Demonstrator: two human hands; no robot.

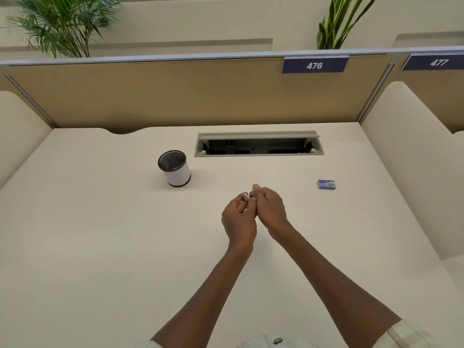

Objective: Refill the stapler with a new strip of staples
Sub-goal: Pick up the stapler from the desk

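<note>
Both of my hands meet above the middle of the desk around a small metal stapler. My left hand grips it from below and the left. My right hand closes on its right end, the thumb raised above it. Most of the stapler is hidden by my fingers, and I cannot tell whether it is open. A small blue staple box lies on the desk to the right, apart from my hands.
A white cylindrical pen cup with a black mesh inside stands to the left. An open cable tray is sunk into the desk at the back. A tan partition closes the rear, padded dividers flank both sides.
</note>
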